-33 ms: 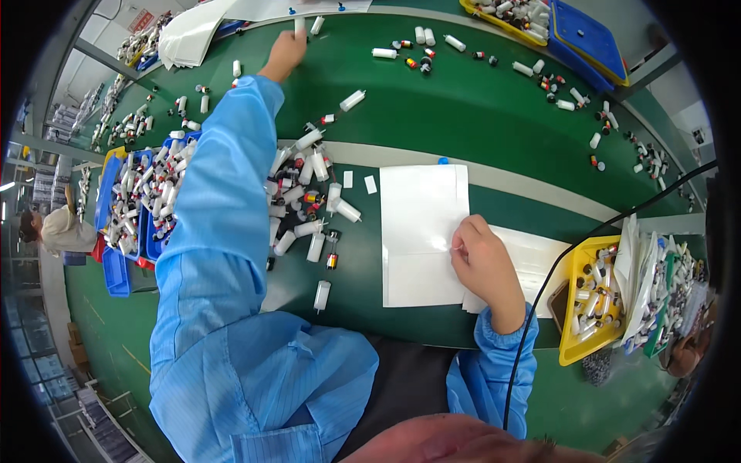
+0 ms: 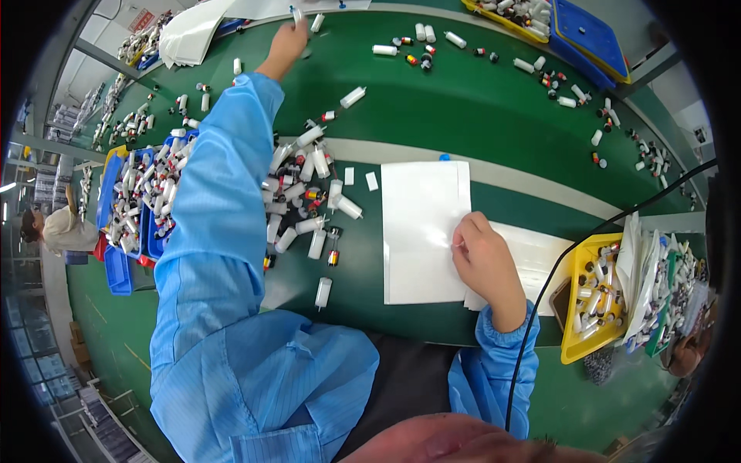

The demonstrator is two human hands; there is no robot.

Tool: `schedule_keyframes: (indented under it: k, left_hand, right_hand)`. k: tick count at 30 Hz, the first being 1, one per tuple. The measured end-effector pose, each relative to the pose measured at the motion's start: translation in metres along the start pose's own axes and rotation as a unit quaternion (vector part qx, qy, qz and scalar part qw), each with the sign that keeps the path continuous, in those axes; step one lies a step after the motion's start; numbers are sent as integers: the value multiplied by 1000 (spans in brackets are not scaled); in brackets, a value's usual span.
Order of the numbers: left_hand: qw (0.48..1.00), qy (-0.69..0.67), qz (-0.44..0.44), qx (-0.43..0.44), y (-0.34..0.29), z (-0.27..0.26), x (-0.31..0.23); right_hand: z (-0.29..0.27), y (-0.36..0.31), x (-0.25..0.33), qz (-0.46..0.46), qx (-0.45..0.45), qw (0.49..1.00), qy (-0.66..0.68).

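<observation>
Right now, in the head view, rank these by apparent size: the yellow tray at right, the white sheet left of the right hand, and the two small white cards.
1. White sheet
2. Yellow tray
3. Left card and right card: too alike to rank

Legible text: none. A wall sign (image 2: 142, 20), red and white, stands in the background, beyond and to the left of the outstretched left hand (image 2: 289, 45) and well apart from the right hand (image 2: 482, 255). Its marks are probably characters, but it appears aslant and too small to be read in this view.
</observation>
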State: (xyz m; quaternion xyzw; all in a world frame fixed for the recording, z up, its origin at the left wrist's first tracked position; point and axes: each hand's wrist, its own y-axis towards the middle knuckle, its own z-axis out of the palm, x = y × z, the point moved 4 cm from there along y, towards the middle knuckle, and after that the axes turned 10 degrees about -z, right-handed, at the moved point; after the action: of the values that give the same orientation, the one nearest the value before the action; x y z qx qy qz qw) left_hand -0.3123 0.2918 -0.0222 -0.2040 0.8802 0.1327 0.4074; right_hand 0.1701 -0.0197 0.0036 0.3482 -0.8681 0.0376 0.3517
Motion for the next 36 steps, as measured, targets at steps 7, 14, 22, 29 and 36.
schedule_keyframes:
  k: [7, 14, 22, 29, 36]
  left_hand:
    - [723, -548, -93, 411, -186, 40, -167]
    - [703, -391, -307, 508, -376, 132, -133]
    - [728, -379, -299, 487, -380, 141, -115]
    - [688, -483, -308, 445, -376, 119, -146]
    - [552, -576, -192, 572, -395, 113, -170]
  right_hand:
    - [12, -9, 15, -39, -15, 979, -199]
    - [4, -18, 14, -30, -58, 988, -141]
    - [5, -20, -12, 13, -180, 981, -72]
    - [-13, -3, -10, -7, -361, 911, 199]
    - [1, 8, -16, -50, -413, 884, 213]
